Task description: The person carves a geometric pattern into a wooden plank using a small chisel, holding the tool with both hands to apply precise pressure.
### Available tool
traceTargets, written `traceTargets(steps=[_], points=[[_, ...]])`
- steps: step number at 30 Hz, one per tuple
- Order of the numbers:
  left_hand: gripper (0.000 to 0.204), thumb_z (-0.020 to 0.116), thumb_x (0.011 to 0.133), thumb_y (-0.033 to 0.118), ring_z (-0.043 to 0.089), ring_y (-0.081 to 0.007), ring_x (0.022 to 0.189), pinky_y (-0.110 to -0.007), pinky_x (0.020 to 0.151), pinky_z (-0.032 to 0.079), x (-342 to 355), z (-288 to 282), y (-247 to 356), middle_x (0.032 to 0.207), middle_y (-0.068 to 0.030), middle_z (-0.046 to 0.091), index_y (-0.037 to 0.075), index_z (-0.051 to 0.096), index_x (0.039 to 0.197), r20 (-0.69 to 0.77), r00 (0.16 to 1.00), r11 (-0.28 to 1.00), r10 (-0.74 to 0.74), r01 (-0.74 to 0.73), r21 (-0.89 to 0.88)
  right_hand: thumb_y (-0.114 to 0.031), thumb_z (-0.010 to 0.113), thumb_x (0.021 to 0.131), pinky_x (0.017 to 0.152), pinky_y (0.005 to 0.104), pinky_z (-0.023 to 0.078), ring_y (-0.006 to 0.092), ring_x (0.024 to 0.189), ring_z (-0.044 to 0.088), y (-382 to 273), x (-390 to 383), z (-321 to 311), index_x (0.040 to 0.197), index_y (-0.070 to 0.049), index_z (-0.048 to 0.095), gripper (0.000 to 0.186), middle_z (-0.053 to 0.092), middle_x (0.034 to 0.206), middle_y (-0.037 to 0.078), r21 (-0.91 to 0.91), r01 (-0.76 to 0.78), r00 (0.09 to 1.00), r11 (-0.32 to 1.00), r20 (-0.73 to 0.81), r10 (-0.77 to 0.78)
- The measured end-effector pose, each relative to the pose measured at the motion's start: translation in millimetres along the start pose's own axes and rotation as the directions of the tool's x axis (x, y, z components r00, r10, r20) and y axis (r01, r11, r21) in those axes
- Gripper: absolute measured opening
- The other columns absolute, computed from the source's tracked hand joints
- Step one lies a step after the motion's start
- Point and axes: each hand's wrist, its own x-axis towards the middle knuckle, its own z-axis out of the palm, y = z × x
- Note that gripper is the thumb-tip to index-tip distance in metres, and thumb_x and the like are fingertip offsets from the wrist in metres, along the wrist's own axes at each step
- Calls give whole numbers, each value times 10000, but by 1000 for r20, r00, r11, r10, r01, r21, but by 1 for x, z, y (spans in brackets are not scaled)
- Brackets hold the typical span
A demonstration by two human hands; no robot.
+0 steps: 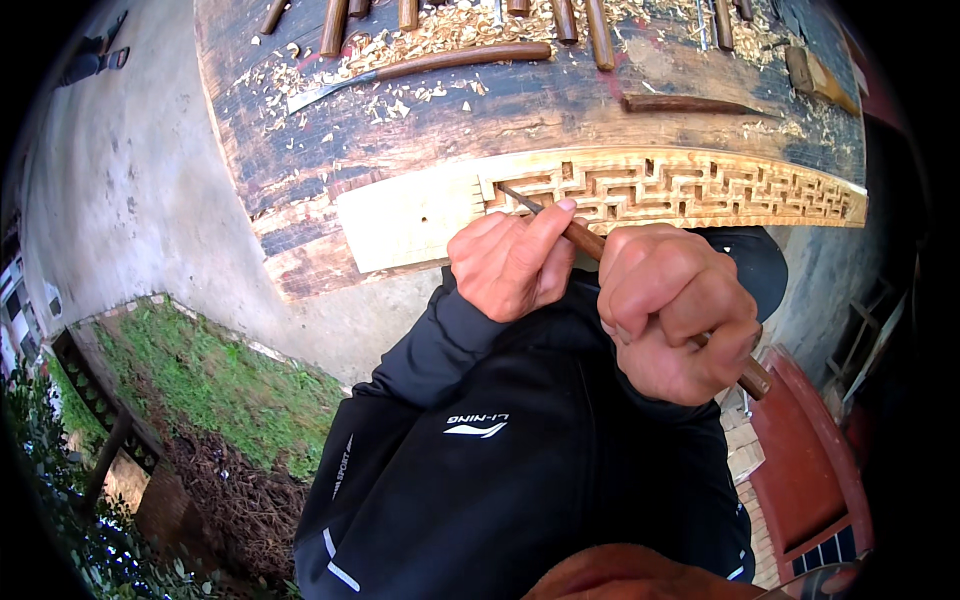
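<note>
Right hand (680, 310): grip closed in a fist around the chisel (584, 238), handle end poking out below. Left hand (515, 262): grip closed on the same chisel, nearer the blade. Blade tip is at the left end of the carved pattern on the board (400, 222); board's left part is plain, with one small hole. Board lies along the near edge of the table (275, 170). Beyond it: a long-handled blade (460, 61), shavings (430, 44), several wooden handles (599, 35).

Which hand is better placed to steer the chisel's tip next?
Left, likely: the left hand is nearer the blade on the carved board, while the right hand grips the handle farther back.
</note>
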Motion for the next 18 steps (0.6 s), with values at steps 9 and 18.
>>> traceTargets(steps=[9,18], points=[[513,842,778,-177,639,-205,536,-313,519,502,-3,-6,2,768,-105,724,-52,723,1261,25,997,997,-71,71,2,-438,398,1213,406,318,366,159,431,487,6,0,11,704,-74,456,629,600,644,97,-112,16,1000,994,-23,-19],[587,745,747,-173,664,-192,564,-313,539,516,1,3,0,755,-65,714,-45,713,1319,-79,995,998,-59,56,-42,-498,212,1227,457,307,364,176,473,449,-1,4,32,798,-124,386,596,553,700,109,-260,-147,977,954,-191,98]])
